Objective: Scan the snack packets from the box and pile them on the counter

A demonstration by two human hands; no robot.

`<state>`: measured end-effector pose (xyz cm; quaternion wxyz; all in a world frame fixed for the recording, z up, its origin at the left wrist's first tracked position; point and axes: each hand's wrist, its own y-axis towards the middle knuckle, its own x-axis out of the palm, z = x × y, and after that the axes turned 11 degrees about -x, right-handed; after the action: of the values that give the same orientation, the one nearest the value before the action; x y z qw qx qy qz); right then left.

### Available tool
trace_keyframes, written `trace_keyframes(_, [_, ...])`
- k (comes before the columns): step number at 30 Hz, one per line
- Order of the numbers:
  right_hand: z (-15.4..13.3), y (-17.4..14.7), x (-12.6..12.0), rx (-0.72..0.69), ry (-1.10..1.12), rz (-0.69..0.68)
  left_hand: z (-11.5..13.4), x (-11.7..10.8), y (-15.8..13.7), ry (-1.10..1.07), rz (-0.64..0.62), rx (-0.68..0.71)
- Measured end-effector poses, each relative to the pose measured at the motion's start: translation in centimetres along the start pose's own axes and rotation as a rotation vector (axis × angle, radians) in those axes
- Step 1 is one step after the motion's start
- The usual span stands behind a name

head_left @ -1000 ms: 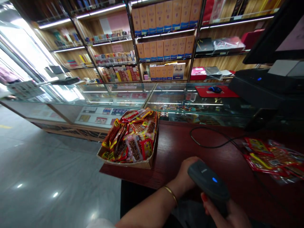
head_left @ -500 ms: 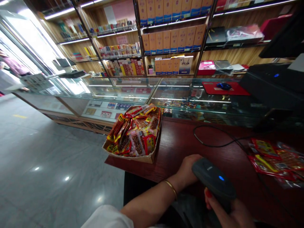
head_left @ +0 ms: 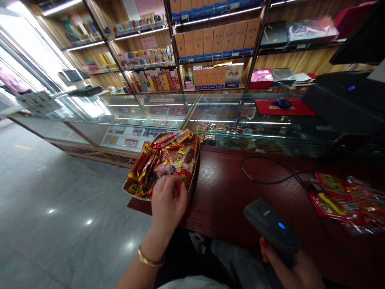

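Note:
My left hand (head_left: 168,198), with a gold bracelet at its wrist, is over the near edge of an open cardboard box (head_left: 197,168). Its fingers are curled in towards the thumb, and whatever they hold, if anything, is hidden. Red and yellow snack packets (head_left: 173,154) fill the box, some with clear windows showing brown food. In my right hand (head_left: 288,263), at the lower right, is a dark barcode scanner (head_left: 267,224) with a lit blue light. The fingers are wrapped round its handle, and its head points up and left above the dark red counter (head_left: 219,192).
More snack packets (head_left: 350,200) lie on the counter at the right. A black cable (head_left: 267,182) loops across the wood. Beyond stands a glass display case (head_left: 150,110), bearing a mouse (head_left: 282,103) on a red mat. Dark equipment (head_left: 345,100) is at the right, and stocked shelves line the wall.
My left hand has moved left from beside the scanner to the near edge of the box. The scanner stays in my right hand, nearly unmoved. The view has shifted slightly.

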<state>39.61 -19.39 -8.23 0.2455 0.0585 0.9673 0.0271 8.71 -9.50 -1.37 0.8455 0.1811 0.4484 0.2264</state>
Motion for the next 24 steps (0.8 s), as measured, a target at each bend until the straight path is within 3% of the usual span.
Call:
trace_keyframes(4, [-0.3, -0.2, 0.0, -0.018, 0.023, 0.005, -1.8, 0.0, 3.3, 0.479, -0.194, -0.104])
trace_keyframes(7, [-0.8, -0.2, 0.0, -0.061, 0.056, -0.009, -2.2, 0.9, 3.2, 0.497, -0.256, -0.125])
trace_keyframes(10, [-0.9, 0.0, 0.0, -0.064, 0.072, -0.001, -2.0, 0.4, 2.3, 0.233, -0.162, -0.146])
trace_keyframes(13, [-0.7, 0.0, 0.0, -0.014, 0.085, 0.019, -0.1, -0.4, 1.2, -0.229, -0.025, -0.226])
trace_keyframes(15, [-0.7, -0.1, 0.0, 0.047, 0.094, 0.066, 2.4, 0.6, 0.5, -0.589, -0.066, -0.319])
trace_keyframes(17, [-0.9, -0.2, 0.0, 0.069, 0.098, 0.103, 5.3, 3.5, 0.1, -0.937, -0.260, -0.420])
trace_keyframes(20, [-1.3, -0.2, -0.3, -0.005, 0.073, 0.104, 8.7, 10.5, 0.6, -1.308, -0.665, -0.566])
trace_keyframes(22, [-1.5, -0.2, -0.5, -0.060, 0.049, 0.112, 9.5, 15.1, 1.4, -1.424, -0.814, -0.675])
trace_keyframes(24, [-1.4, -0.2, -0.6, -0.077, 0.023, 0.137, 9.1, 18.3, 2.3, -1.466, -0.886, -0.761])
